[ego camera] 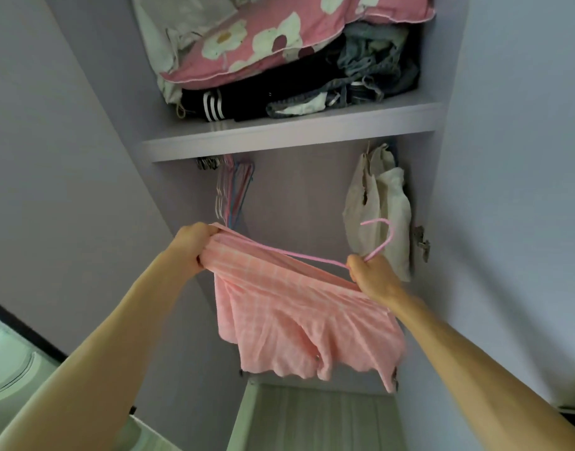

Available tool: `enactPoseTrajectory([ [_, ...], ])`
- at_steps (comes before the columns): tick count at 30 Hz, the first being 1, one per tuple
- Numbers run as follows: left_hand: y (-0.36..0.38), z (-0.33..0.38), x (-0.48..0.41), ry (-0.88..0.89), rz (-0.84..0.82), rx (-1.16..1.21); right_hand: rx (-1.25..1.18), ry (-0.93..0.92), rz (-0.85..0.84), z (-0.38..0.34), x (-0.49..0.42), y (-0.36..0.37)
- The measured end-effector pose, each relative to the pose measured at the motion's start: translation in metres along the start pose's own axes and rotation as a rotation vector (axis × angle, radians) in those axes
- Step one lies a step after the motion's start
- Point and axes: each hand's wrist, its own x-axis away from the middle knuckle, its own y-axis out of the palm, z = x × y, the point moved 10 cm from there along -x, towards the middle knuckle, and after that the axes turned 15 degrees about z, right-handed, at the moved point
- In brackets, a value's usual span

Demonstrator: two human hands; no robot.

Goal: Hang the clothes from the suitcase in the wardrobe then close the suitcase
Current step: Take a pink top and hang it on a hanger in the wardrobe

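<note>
A pink checked garment (299, 323) hangs in front of the open wardrobe, held up between both hands. My left hand (191, 244) grips one bunched end of it together with the end of a thin pink wire hanger (315, 257). My right hand (372, 275) grips the hanger near its neck and the garment's other end. The hanger's hook curls up to the right of that hand. The suitcase is out of view.
A wardrobe shelf (292, 133) above carries a pink flowered pillow (279, 37) and piled dark clothes (312, 92). Under it hang several empty hangers (234, 190) at left and a cream garment (380, 209) at right. A door hinge (421, 242) sticks out on the right wall.
</note>
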Motion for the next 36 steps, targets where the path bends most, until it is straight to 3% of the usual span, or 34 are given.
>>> enactPoseTrajectory([
  [6,-0.012,0.005,-0.007,0.16,0.024,-0.192,0.363,-0.182,-0.149,-0.02,0.003,0.014],
  [9,0.016,0.01,0.01,0.436,-0.061,-0.461,0.638,-0.342,-0.248,-0.041,0.021,0.039],
  [12,0.047,0.004,0.032,0.584,-0.141,-0.633,0.64,-0.459,-0.148,-0.087,0.022,0.038],
  [14,0.059,-0.006,0.035,0.551,-0.225,-0.667,0.576,-0.46,-0.085,-0.11,0.012,0.031],
  [18,0.066,-0.003,0.047,0.53,-0.386,-0.563,0.582,-0.461,-0.125,-0.123,0.0,0.034],
  [23,0.06,-0.004,0.044,0.609,-0.41,-0.65,0.663,-0.42,-0.249,-0.101,-0.005,0.051],
  [27,0.046,-0.028,0.037,0.401,-0.511,-0.447,0.586,-0.438,-0.188,-0.103,-0.005,0.052],
  [29,0.035,-0.037,0.031,0.427,-0.485,-0.454,0.518,-0.446,-0.08,-0.108,-0.01,0.042],
  [33,0.012,-0.061,0.008,0.729,-0.247,-0.87,0.421,-0.405,0.009,-0.103,-0.022,0.029],
  [36,0.0,-0.075,-0.002,0.749,-0.142,-0.942,0.403,-0.377,0.019,-0.093,-0.025,0.027],
])
